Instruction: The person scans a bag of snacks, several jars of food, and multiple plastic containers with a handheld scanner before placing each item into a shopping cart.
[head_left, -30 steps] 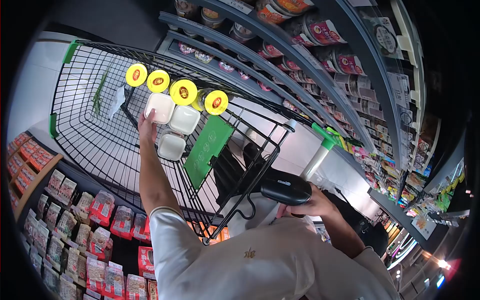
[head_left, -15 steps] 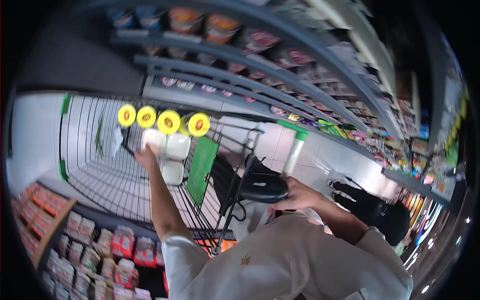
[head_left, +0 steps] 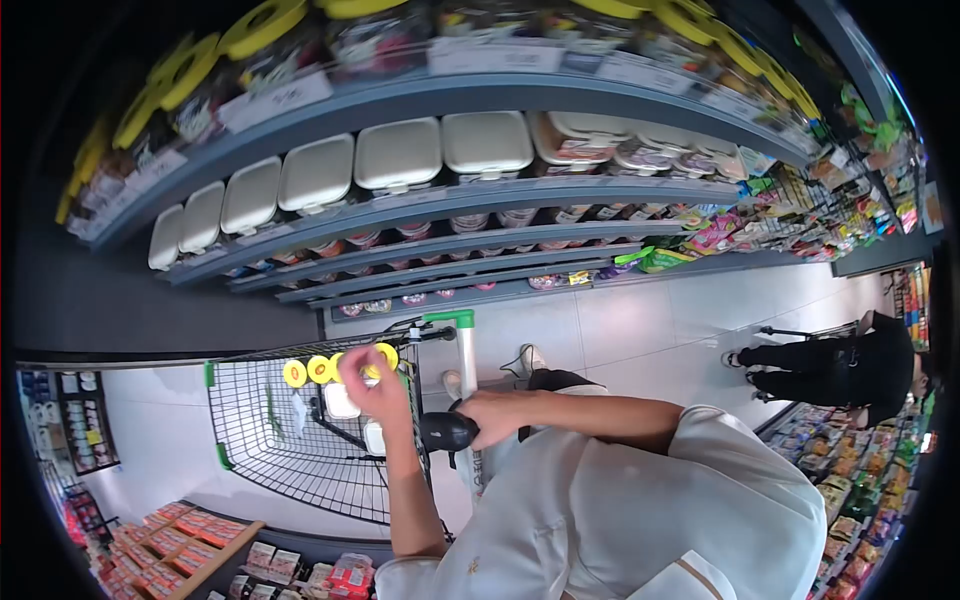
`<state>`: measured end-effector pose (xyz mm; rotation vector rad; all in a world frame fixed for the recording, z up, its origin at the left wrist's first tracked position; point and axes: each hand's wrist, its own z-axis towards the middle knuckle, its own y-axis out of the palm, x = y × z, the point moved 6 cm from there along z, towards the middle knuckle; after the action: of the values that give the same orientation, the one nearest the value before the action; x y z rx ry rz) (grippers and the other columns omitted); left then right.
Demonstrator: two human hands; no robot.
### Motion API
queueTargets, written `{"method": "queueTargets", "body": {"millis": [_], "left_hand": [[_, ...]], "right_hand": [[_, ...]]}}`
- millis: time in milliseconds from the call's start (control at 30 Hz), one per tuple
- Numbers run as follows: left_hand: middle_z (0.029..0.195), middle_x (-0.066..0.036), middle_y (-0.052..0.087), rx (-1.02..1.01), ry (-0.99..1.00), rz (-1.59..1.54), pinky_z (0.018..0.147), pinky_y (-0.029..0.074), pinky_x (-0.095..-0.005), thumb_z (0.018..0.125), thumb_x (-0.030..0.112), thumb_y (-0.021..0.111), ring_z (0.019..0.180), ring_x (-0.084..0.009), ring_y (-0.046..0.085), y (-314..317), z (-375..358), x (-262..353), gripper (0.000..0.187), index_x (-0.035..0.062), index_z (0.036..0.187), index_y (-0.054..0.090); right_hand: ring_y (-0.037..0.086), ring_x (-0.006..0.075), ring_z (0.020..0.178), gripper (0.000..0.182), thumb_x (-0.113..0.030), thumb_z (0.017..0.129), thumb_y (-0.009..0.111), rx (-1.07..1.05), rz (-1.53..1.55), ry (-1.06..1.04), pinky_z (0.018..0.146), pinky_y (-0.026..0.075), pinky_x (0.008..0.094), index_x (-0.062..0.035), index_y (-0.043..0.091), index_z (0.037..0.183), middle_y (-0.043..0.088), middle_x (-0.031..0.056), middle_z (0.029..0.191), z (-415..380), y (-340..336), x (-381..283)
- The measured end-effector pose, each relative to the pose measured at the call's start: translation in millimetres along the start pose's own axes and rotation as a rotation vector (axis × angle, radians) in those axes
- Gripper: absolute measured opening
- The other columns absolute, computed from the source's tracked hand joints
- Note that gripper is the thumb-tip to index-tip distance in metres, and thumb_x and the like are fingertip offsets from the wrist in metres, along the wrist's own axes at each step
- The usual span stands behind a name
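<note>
My left hand [head_left: 376,385] is raised above the near end of a wire shopping cart [head_left: 270,460]. Its fingers are partly spread and slightly blurred, with no object visible in them. Behind it in the cart are several jars with yellow lids [head_left: 295,373] and white lidded boxes [head_left: 342,402]; the hand partly covers them. My right hand [head_left: 492,416] is closed around the cart's handle bar [head_left: 467,355], beside a black rounded case [head_left: 447,431] mounted there. The fingers' far side is hidden.
Ahead, a long shelf holds a row of white boxes [head_left: 398,152] beneath yellow-lidded jars [head_left: 265,28]. To the right, a person in black [head_left: 830,367] stands in the aisle by another cart. Packaged goods [head_left: 275,562] line the lower left, near an orange-stocked rack [head_left: 170,545].
My left hand has lifted off the white boxes in the cart and drawn back toward me. My view has shifted, bringing the upper shelves into sight. The right hand stays at the handle.
</note>
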<state>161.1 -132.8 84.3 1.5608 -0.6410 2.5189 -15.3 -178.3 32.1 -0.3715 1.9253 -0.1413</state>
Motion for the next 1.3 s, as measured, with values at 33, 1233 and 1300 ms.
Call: {"method": "queueTargets", "body": {"millis": [33,1233,1300], "left_hand": [[0.098,-0.006,0.061,-0.144,-0.024,-0.202,0.082,0.047,-0.0276,0.092,0.000,0.066,0.090,-0.0143,0.057,28,6,40,0.010,0.0020,0.100,0.060],[0.126,-0.016,0.055,-0.504,-0.695,-0.655,0.106,0.044,-0.0575,0.101,0.020,0.057,0.119,-0.0319,0.056,285,85,208,0.033,0.0004,0.128,0.053],[0.129,-0.017,0.051,-0.468,-0.688,-0.775,0.106,0.046,-0.0576,0.101,0.020,0.058,0.122,-0.0320,0.054,270,78,202,0.038,0.0000,0.132,0.050]], "right_hand": [[0.070,0.0368,0.085,0.033,-0.019,0.069,0.073,-0.003,-0.009,-0.028,0.080,0.056,0.0453,0.0024,0.067,0.093,0.070,0.0217,0.085,0,4,6],[0.073,0.0239,0.060,0.025,-0.012,0.075,0.067,-0.258,0.238,-0.070,0.052,0.061,0.0335,0.0080,0.063,0.090,0.069,0.0164,0.074,-99,-28,50],[0.073,0.0226,0.061,0.024,-0.012,0.075,0.067,-0.256,0.251,-0.103,0.052,0.061,0.0330,0.0064,0.064,0.091,0.069,0.0153,0.074,-100,-27,54]]}}
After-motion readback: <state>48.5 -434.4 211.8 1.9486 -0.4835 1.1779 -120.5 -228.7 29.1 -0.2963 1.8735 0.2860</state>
